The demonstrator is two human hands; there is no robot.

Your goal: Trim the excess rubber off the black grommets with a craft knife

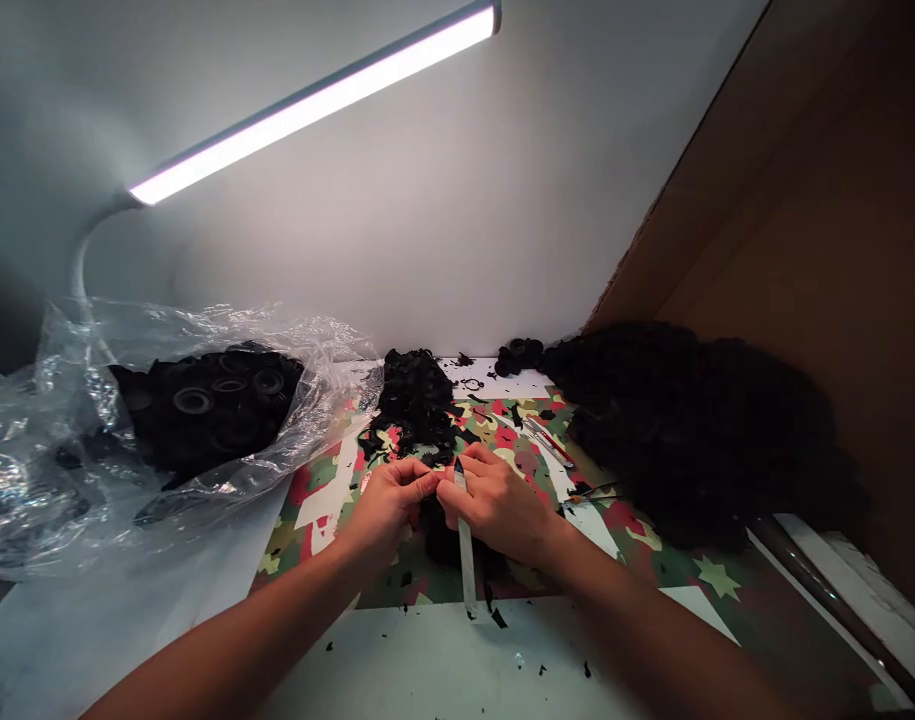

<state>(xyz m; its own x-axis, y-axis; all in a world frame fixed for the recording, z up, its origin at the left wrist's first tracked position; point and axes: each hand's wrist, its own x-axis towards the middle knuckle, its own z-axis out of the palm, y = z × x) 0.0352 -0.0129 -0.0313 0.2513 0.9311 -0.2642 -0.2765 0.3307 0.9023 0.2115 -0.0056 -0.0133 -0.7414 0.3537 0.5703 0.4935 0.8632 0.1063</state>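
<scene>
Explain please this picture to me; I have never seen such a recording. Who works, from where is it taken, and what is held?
There is no robot here: a person works with two bare hands. The one picture comes from a camera on the head, looking forward and down. The right hand holds a pale stick with a dark tip. The left hand is beside it, fingertips close together; anything pinched there is too small to tell. On the patterned sheet lie black scraps. Left is a clear bag with black round parts; right, a large dark heap.

Head cam, fwd/down, fairly near table point(397, 665)
</scene>
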